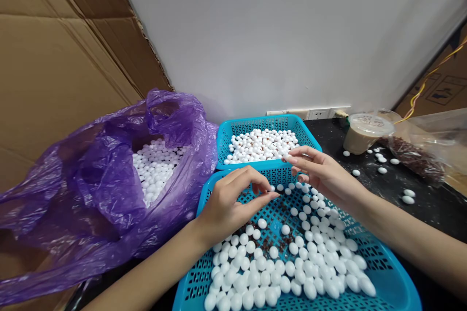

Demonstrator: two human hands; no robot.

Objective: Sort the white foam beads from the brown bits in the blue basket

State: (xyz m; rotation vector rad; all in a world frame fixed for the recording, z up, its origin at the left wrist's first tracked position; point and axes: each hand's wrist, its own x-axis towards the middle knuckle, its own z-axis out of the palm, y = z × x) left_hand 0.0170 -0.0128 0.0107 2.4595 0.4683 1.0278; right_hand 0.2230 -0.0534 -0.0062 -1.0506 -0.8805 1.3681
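Note:
My left hand (233, 199) hangs over the near blue plastic basket (396, 277), thumb and fingertips brought together. Whatever they pinch is too small to make out; a white ball shows just behind the tips. My right hand (315, 167) is a little higher, above the basket's far rim, its thumb and index finger closed at the tips. Something tiny and pale may sit there, but I cannot tell it from the balls behind. Below both hands, many smooth white egg-shaped balls (260, 279) lie in the near basket, with small dark brown bits (268, 245) among them.
Behind stands a second blue basket (310, 137) holding white balls with brown specks. A purple plastic bag (105, 194) of white balls is at left. On the black table (386, 209) at right are a lidded drink cup (359, 138), loose balls and a clear bag of brown bits (418, 158).

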